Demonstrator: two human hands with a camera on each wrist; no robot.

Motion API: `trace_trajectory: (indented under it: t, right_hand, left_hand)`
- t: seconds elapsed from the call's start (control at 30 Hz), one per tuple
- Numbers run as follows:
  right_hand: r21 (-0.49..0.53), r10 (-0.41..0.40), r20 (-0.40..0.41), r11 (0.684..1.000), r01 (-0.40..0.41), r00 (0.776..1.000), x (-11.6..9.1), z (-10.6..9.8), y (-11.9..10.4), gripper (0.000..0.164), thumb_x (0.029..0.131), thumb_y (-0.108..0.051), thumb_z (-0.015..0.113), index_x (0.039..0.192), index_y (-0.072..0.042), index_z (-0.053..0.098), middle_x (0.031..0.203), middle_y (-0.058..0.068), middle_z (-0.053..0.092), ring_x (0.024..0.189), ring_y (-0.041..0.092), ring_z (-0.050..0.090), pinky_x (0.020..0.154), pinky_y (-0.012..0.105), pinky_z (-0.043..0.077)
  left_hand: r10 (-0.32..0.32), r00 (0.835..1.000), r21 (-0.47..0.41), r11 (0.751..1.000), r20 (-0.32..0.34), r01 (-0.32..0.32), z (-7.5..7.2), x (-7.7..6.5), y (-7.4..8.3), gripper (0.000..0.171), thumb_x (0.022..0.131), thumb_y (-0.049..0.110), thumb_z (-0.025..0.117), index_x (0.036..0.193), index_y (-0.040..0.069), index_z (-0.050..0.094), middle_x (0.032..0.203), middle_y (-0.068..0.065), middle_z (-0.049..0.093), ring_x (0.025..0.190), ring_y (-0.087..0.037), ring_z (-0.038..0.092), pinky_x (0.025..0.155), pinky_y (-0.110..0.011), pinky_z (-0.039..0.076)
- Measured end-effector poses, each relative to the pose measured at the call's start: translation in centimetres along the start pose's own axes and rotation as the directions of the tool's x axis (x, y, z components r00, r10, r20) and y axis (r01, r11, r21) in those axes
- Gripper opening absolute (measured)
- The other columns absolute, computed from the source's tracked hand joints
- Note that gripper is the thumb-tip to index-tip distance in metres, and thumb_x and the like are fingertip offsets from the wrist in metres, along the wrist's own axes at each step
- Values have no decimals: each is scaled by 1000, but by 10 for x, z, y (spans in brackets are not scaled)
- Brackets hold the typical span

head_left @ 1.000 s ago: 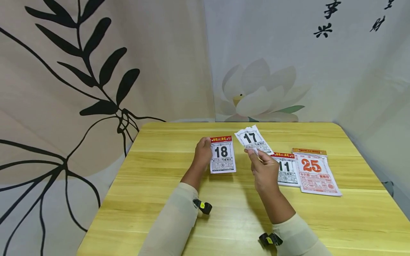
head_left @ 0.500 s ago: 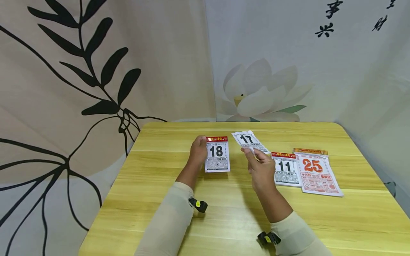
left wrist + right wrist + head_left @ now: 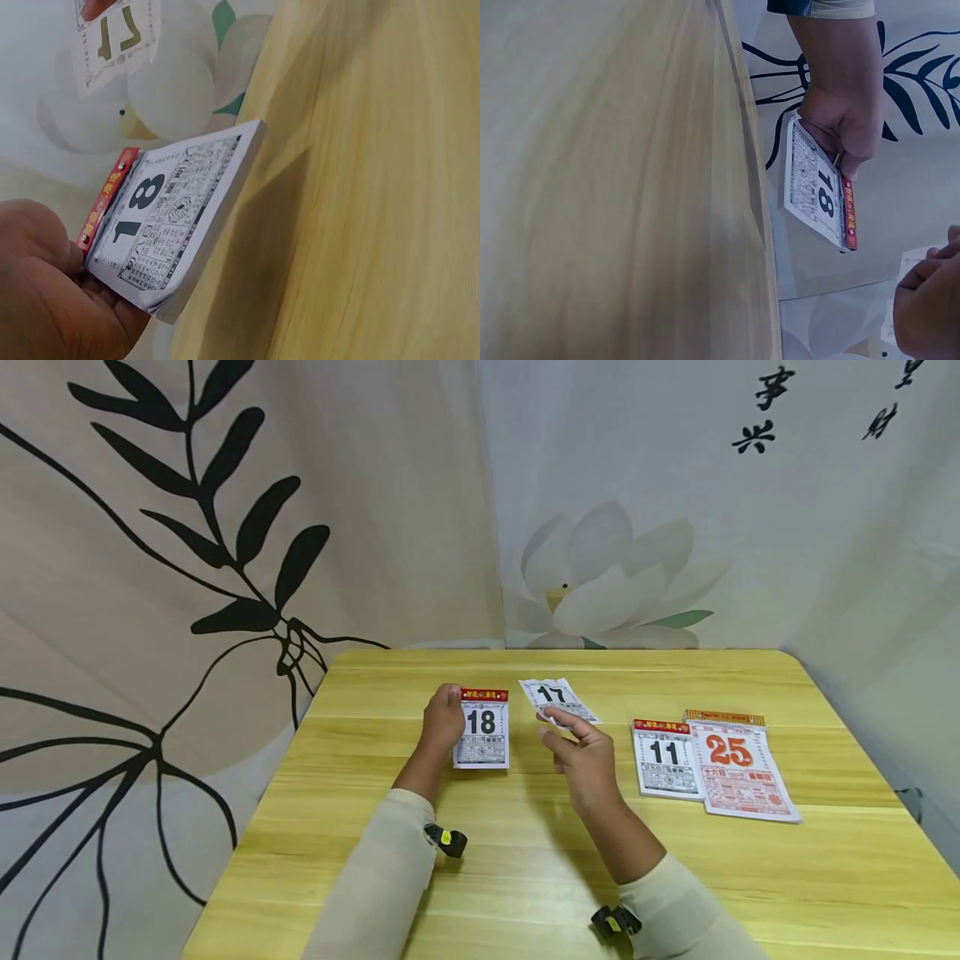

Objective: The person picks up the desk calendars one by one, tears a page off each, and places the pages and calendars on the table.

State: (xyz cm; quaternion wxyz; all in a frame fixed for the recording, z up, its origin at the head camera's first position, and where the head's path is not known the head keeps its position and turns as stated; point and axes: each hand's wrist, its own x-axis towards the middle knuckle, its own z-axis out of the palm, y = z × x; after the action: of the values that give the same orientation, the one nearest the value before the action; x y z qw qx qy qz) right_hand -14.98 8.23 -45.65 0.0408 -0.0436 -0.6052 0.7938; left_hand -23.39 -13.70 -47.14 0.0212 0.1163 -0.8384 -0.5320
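My left hand (image 3: 442, 720) grips a small tear-off calendar (image 3: 482, 735) by its left edge. Its red header is at the top and the page reads 18. The left wrist view shows the thick pad (image 3: 169, 217) raised above the table, with my palm under it. My right hand (image 3: 588, 764) is at the lower edge of a loose calendar sheet (image 3: 555, 695) marked 17, whose top edge is torn. In the left wrist view a fingertip overlaps this sheet (image 3: 116, 41), which is off the table. The thumb's contact with the paper is unclear.
Right of my hands, a second small calendar (image 3: 667, 760) showing 11 lies flat. It touches or slightly overlaps a larger calendar (image 3: 742, 768) with a red 25. Behind the wooden table (image 3: 360, 693) hangs a printed cloth (image 3: 420, 527).
Both hands have moved left, carrying the 18 calendar and the 17 sheet away from the 11 calendar. The sheet has tipped flatter, and the right thumb and index finger look further apart.
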Motion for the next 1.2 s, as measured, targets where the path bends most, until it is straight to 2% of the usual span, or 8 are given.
trace_trajectory:
  t: [0.23,0.47,0.63,0.83,0.97,1.2]
  right_hand:
    - [-58,97,43,994,-94,994,-2,9,2,42,96,0,78,137,-9,76,139,5,76,55,6,44,55,19,41]
    - [-140,193,139,975,-173,971,-4,16,9,55,98,-8,79,151,-15,66,163,6,56,57,6,45,59,21,45]
    - [-180,241,225,963,-203,944,-8,23,15,65,99,-8,77,160,-12,55,165,11,55,58,8,45,62,22,46]
    - [-195,254,315,960,-200,914,-11,31,22,71,100,-12,76,164,-4,47,165,21,50,60,9,45,62,23,44]
    - [-213,297,329,948,-236,897,-12,37,27,72,100,-15,76,163,-1,46,166,23,48,59,8,49,62,24,45]
    - [-239,371,369,924,-299,852,-12,48,33,72,101,-18,75,163,2,45,160,27,55,60,7,53,63,23,45]
  left_hand:
    - [-10,1000,75,997,-11,11,-14,5,-9,45,121,32,34,145,3,58,131,-28,67,113,-39,62,107,-55,50]
    - [-31,999,105,994,-12,32,-29,8,-18,46,121,31,34,151,3,55,140,-29,64,124,-43,61,114,-58,48]
    - [-70,998,108,992,-11,71,-40,10,-23,47,121,32,33,153,4,54,146,-29,61,131,-44,58,121,-60,44]
    - [-57,997,153,986,-43,63,-49,14,-35,45,120,29,34,146,1,57,142,-31,63,130,-46,59,120,-59,45]
    - [-50,998,187,981,-49,58,-52,14,-38,43,119,28,35,141,0,60,137,-31,65,129,-47,60,119,-58,45]
    - [-73,996,265,961,-48,83,-58,16,-40,45,119,28,33,143,0,58,133,-32,66,125,-47,61,117,-58,47]
